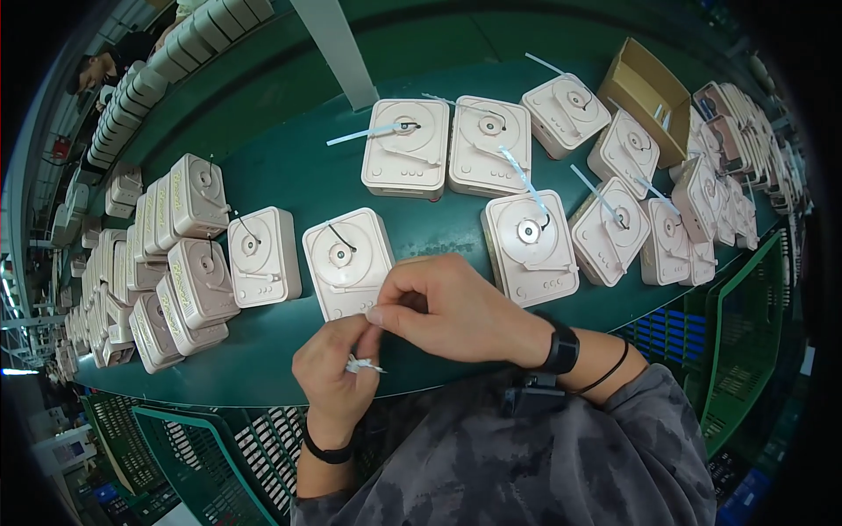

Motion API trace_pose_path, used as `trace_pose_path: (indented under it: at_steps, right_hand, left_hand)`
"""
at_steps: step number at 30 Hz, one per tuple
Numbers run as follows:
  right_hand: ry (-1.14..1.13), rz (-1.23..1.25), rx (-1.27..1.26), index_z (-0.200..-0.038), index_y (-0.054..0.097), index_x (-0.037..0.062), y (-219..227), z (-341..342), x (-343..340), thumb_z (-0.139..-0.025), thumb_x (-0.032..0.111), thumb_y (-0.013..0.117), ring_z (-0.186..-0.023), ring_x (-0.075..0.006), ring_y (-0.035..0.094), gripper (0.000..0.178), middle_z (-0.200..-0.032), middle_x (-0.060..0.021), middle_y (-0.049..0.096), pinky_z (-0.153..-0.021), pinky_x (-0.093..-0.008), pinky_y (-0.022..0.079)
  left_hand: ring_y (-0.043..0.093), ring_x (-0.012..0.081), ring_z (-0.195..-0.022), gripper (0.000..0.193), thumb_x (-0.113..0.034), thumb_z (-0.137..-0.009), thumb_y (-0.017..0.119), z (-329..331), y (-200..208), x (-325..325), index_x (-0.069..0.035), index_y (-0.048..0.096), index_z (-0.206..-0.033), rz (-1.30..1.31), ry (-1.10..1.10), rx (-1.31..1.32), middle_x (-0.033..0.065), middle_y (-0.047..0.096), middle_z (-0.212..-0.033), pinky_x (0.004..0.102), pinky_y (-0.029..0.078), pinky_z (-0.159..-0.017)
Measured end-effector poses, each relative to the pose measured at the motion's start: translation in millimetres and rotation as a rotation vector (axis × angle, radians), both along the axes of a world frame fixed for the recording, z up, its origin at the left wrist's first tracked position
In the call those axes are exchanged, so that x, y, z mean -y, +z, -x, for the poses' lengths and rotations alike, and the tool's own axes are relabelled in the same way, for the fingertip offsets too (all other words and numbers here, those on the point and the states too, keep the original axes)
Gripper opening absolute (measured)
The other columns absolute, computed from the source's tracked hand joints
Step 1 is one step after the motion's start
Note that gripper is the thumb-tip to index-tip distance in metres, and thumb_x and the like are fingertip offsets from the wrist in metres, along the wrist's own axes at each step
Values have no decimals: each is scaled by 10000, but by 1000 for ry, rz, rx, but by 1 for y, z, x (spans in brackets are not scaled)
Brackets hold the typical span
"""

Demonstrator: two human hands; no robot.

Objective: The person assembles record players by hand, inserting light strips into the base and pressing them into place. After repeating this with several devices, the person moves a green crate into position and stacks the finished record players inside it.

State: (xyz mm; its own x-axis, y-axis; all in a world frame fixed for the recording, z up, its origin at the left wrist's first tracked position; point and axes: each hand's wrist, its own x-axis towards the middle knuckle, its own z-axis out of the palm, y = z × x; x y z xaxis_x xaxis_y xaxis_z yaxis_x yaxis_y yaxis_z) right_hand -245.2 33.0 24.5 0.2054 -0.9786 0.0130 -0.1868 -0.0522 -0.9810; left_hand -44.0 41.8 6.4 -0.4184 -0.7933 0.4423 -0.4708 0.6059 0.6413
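Observation:
My left hand (338,366) is curled closed around a small crumpled bundle of thin white strips (358,364), whose ends poke out below its fingers. My right hand (456,311) comes in from the right, thumb and forefinger pinched together against the left fingertips. Whatever sits in that pinch is too small or hidden to make out. Just beyond both hands lies a cream record-player-shaped device (344,250) with a short black wire on its disc, its front right corner covered by the hands. To the right is a similar device (529,250) with a pale blue strip (524,180) at its wire.
More such devices (404,162) stand at the back and right of the green table (430,230), several with pale strips. Others (200,285) are stacked at the left. An open cardboard box (645,96) stands back right. Green crates (197,456) sit below the near edge.

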Motion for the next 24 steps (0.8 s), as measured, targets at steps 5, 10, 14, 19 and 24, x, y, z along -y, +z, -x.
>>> trace_pose_path:
  at_steps: [5, 10, 14, 19, 24]
  right_hand:
    - [-147, 299, -363, -913, 703, 9, -19, -20, 39, -874, 154, 723, -850, -267, 634, 151, -918, -114, 651, -740, -357, 517]
    - [-289, 402, -560, -888, 716, 23, -39, -44, 67, -833, 120, 720, -1010, -311, 561, 112, -1016, -103, 618, -871, -411, 482]
    - [-305, 472, -525, -880, 711, 26, -43, -40, 65, -804, 107, 723, -1008, -306, 546, 111, -1012, -86, 622, -875, -409, 471]
    - [-230, 434, -593, -901, 702, 39, -33, -5, 19, -799, 89, 713, -1001, -298, 551, 115, -1017, -71, 621, -845, -396, 466]
    - [-102, 455, -638, -930, 704, 75, -29, 22, -13, -810, 74, 696, -996, -269, 553, 120, -974, -41, 624, -822, -388, 451]
  left_hand:
    - [639, 101, -740, 139, -47, -942, 707, -20, -26, 16, 24, 676, -1058, -375, 265, -234, 71, 708, -845, 226, 478, -639]
    - [608, 80, -711, 106, -68, -979, 677, -15, -43, 32, 26, 677, -1028, -529, 300, -502, 41, 700, -841, 215, 468, -646]
    - [608, 75, -708, 99, -67, -976, 683, -4, -41, 29, 22, 684, -1018, -600, 251, -503, 40, 701, -825, 213, 470, -642]
    - [625, 79, -728, 104, -53, -968, 690, 6, -40, 13, 33, 685, -1026, -723, 169, -518, 41, 699, -826, 216, 490, -664]
    - [638, 108, -776, 143, -42, -978, 667, 18, -34, 3, 53, 659, -1085, -790, 4, -430, 65, 691, -878, 241, 508, -705]
